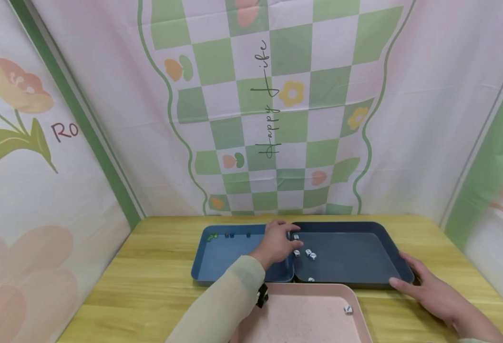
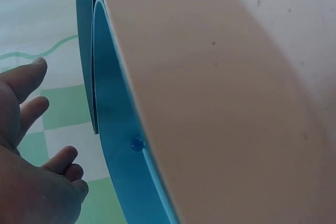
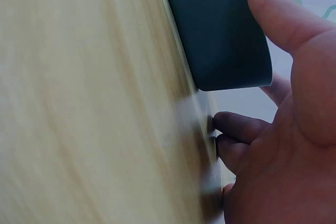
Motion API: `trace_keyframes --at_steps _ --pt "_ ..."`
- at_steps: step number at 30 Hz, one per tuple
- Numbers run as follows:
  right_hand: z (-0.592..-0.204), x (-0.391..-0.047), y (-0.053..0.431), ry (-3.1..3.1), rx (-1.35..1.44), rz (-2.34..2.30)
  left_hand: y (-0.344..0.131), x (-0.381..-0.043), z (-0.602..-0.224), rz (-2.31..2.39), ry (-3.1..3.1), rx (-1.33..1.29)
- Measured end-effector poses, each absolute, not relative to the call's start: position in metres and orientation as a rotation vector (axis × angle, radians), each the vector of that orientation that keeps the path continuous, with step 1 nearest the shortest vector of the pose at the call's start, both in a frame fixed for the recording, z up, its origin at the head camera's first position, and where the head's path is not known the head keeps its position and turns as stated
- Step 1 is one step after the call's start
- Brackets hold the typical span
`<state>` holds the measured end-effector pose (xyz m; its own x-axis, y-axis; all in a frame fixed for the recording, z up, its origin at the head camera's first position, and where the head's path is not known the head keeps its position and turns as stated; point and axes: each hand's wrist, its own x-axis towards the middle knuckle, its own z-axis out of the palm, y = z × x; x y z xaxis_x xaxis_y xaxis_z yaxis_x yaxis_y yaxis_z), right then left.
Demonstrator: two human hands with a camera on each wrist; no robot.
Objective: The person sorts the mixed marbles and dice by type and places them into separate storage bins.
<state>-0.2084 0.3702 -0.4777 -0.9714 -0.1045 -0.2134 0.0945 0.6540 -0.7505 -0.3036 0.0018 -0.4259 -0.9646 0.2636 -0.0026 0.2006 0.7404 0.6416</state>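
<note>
My left hand (image 1: 275, 242) reaches over the wall where the blue tray (image 1: 230, 267) meets the dark tray (image 1: 350, 257). Its thumb and fingers are spread apart above the dark tray's left edge, close to several white dice (image 1: 309, 252). In the left wrist view those fingers (image 2: 32, 111) show nothing between them. My right hand (image 1: 427, 288) holds the dark tray's near right corner, with the thumb at the front rim and fingers along the right side. In the right wrist view the thumb (image 3: 281, 17) lies against the tray's wall, and lower fingers (image 3: 241, 127) are bent near the table.
A pink tray (image 1: 298, 314) stands in front, with one white die (image 1: 348, 310) near its right side. Small green pieces (image 1: 212, 236) and dark blue pieces (image 1: 230, 235) lie along the blue tray's far side. Behind the wooden table (image 1: 148, 267) hangs a patterned curtain (image 1: 294, 143).
</note>
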Motion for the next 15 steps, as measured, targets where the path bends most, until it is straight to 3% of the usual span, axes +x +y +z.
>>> trace_keyframes --at_steps 15 --pt "-0.475 -0.207 0.369 2.645 -0.016 -1.229 0.021 -0.270 -0.411 0.770 2.823 0.628"
